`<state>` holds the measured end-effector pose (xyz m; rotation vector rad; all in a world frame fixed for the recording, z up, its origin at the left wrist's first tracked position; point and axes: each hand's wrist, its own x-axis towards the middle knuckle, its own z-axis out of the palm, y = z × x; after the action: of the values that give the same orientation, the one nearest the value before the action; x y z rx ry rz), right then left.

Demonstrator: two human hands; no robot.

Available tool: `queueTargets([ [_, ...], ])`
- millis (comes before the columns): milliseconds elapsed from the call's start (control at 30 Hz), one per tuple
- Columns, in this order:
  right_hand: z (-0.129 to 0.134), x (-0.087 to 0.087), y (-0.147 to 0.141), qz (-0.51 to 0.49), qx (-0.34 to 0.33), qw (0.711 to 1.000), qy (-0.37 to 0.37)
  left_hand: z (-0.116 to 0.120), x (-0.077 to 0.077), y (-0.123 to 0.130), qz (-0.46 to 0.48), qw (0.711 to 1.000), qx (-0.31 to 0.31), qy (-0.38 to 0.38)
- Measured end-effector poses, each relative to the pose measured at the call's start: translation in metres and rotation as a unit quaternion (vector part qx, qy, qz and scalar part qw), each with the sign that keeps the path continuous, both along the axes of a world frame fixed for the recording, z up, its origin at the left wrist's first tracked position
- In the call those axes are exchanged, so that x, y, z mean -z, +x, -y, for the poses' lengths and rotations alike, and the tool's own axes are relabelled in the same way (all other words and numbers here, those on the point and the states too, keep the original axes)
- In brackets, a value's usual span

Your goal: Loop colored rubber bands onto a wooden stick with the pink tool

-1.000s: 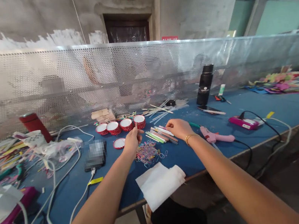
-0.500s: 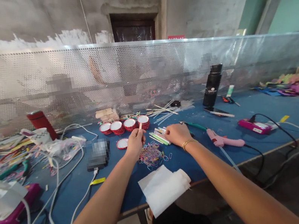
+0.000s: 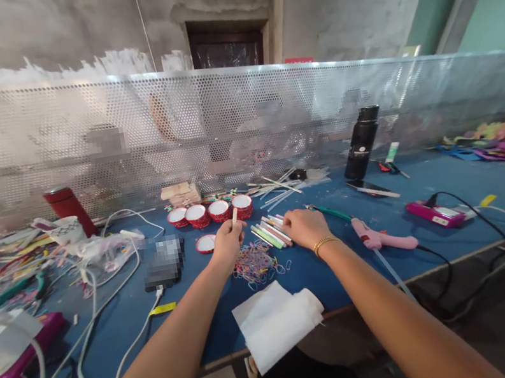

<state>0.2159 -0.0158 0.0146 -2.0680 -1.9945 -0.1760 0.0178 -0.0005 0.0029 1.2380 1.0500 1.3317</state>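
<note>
My left hand [image 3: 227,243] is closed around a flat wooden craft stick [image 3: 234,217], its pale end poking up above the fingers. Below that hand lies a loose pile of colourful small plastic clips [image 3: 256,263]. My right hand [image 3: 307,227] rests at the right end of a row of slim coloured pens or sticks [image 3: 270,232], white, green and brown among them. Its fingers are curled in, and whatever they pinch is hidden. Behind my left hand stand red paper cups [image 3: 197,216] with white insides, and a single low one [image 3: 205,244] sits nearer.
A pink hot glue gun [image 3: 383,238] and green-handled pliers [image 3: 334,212] lie to the right, by a black bottle [image 3: 362,143]. A phone [image 3: 164,263] and white cables are on the left. A folded white cloth [image 3: 279,323] hangs over the front edge.
My right hand has shifted slightly to the right, and more of the slim coloured pens or sticks show beside it. My left hand keeps the craft stick in nearly the same place.
</note>
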Motion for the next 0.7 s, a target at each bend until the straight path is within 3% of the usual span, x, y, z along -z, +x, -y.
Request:
queueTargets([
  [267,0.009,-0.009,0.044,-0.027,0.079,0.996,0.034,-0.003,0.002,0.002,0.032,0.998,0.017,-0.043],
  [500,0.017,0.007,0.032,-0.03,0.059,0.998,0.008,0.001,0.003,0.005,0.105,0.986,0.031,-0.126],
  [700,0.017,0.017,0.022,-0.024,0.023,0.999,0.018,0.002,0.002,0.003,0.141,0.98,0.056,-0.127],
])
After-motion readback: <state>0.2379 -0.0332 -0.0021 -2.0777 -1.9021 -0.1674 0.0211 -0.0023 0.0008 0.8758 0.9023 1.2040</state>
